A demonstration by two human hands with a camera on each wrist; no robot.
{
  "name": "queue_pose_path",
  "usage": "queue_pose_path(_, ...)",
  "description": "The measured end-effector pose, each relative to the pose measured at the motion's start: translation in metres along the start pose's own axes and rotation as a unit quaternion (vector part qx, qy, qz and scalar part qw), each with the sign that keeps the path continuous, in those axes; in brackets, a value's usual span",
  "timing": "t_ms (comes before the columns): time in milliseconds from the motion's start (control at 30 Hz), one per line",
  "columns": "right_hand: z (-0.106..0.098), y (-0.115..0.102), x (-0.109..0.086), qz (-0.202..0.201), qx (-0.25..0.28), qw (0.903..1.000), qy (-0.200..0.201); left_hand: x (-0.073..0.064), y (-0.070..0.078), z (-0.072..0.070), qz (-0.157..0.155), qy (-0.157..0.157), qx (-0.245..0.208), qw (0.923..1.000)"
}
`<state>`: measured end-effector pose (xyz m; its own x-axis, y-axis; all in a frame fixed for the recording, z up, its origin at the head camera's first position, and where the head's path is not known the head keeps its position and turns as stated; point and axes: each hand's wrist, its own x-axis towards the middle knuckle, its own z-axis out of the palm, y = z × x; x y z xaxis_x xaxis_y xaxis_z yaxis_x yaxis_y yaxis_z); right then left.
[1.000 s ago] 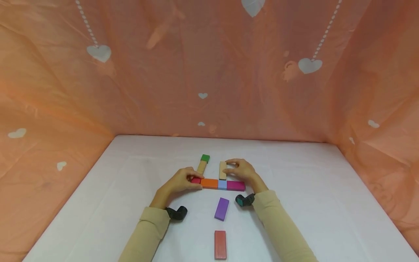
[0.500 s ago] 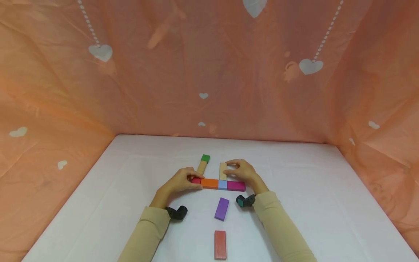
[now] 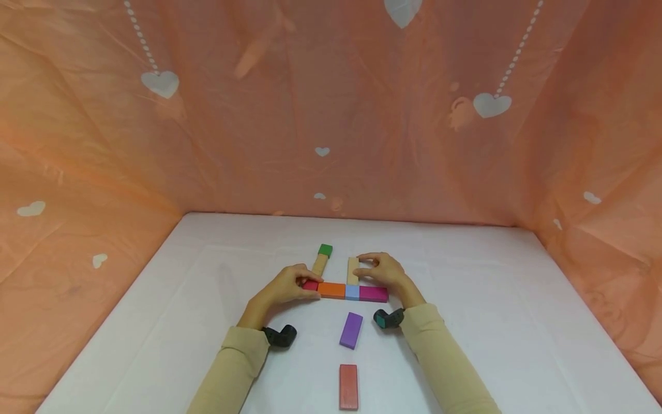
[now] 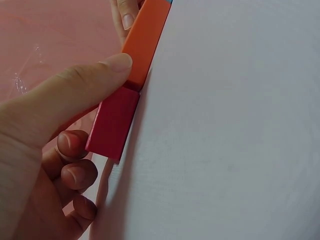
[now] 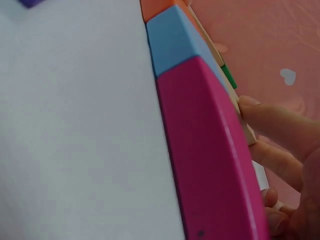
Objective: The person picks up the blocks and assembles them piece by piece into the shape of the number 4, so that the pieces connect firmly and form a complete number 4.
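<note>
A flat row of wooden blocks runs crosswise on the white table: a red block (image 3: 310, 285), an orange block (image 3: 331, 290), a light blue block (image 3: 351, 292) and a magenta block (image 3: 373, 294). With thumb and index finger, my left hand (image 3: 287, 284) pinches the orange block's left end, close to the red one. In the left wrist view its other fingers curl by the red block (image 4: 114, 122). Behind the light blue block stands a plain wood block (image 3: 353, 269) pointing away, its near end at the row. My right hand (image 3: 384, 269) holds this block by its far right part.
Behind the row's left end lies another plain wood block (image 3: 319, 265), with a green block (image 3: 325, 250) at its far end. Nearer me are a purple block (image 3: 351, 330) and a salmon-red block (image 3: 349, 387). Orange cloth (image 3: 331, 144) hangs around the white table (image 3: 248, 236).
The plain wood block under my right hand has shifted slightly toward the row, and the right hand with it. My left hand and the row have stayed put.
</note>
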<state>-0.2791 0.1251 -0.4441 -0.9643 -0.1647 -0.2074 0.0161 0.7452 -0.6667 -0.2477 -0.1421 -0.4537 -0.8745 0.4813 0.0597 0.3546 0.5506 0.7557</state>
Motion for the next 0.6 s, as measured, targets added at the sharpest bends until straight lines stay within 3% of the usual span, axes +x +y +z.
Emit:
queue_pose_path(133, -0.002, 0.002, 0.000, -0.010, 0.020, 0.9997, 0.007, 0.001, -0.001, 0.000, -0.005, 0.000, 0.005, 1.0000)
queue_pose_path(233, -0.001, 0.006, -0.001, -0.021, 0.080, 0.9965, 0.015, 0.000, -0.002, 0.000, -0.002, -0.002, 0.008, 1.0000)
queue_pose_path(433, 0.001, 0.012, -0.010, -0.041, 0.220, 0.9731, 0.056, -0.001, -0.001, 0.000, 0.011, -0.002, -0.003, 0.9999)
queue_pose_path(600, 0.000, 0.010, -0.023, -0.070, 0.214, 0.9709, 0.083, 0.000, 0.000, 0.000, 0.007, -0.002, 0.003, 1.0000)
